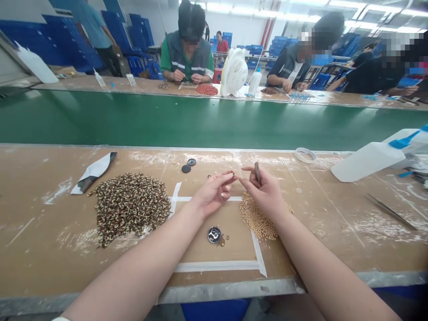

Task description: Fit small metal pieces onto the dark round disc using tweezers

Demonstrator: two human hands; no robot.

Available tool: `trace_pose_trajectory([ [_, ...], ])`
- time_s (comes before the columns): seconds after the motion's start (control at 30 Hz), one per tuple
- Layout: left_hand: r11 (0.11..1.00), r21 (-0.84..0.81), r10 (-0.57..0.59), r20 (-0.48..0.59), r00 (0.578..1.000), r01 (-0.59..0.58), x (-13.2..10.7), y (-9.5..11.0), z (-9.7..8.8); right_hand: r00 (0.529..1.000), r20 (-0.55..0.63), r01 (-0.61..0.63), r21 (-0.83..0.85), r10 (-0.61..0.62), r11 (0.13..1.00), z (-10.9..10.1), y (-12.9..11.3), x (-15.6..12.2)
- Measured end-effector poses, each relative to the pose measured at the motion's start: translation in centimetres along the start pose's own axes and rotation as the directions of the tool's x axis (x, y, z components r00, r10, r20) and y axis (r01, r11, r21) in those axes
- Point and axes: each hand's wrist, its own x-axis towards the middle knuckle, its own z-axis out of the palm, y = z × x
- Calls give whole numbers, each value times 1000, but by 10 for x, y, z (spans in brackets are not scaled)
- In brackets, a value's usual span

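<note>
My left hand (pixel 216 191) is closed, pinching a small brown-and-gold piece (pixel 233 173) between thumb and fingertips. My right hand (pixel 264 189) has a dark brown stick-like tool (pixel 257 172) held among its fingers; its lower part is hidden. The right thumb and index fingertips come close to the left fingertips. Below the hands lies a round black dish (pixel 214 234) with glossy liquid, a few tiny bits beside it. A pile of small tan beads (pixel 256 218) sits under my right hand. Left of my left hand spreads a larger heap of dark-and-cream pieces (pixel 132 207).
White tape strips (pixel 217 266) mark the brown tabletop. Two black discs (pixel 189 166), a tape ring (pixel 305 154), tweezers (pixel 390 211), a white bottle (pixel 369 161) and a folded packet (pixel 94 173) lie around. Beyond runs a green conveyor belt (pixel 200 118); several people work across it.
</note>
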Motion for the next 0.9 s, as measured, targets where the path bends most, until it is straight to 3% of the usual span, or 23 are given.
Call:
trace_pose_trajectory([
  [0.27, 996, 88, -43, 86, 995, 35, -6, 5, 1, 995, 40, 86, -3, -86, 996, 6, 0, -1],
  [0.53, 993, 59, -102, 35, 994, 100, -14, 6, 1, 991, 23, 133, -41, -132, 990, 14, 12, -3],
  [0.73, 993, 100, -66, 109, 992, 55, -19, 8, -1, 987, -6, 158, -22, -158, 987, 16, 10, -3],
  [0.9, 967, 252, -7, 117, 993, -23, -18, 6, -5, 985, 26, 174, -48, -173, 984, 18, 15, -2],
])
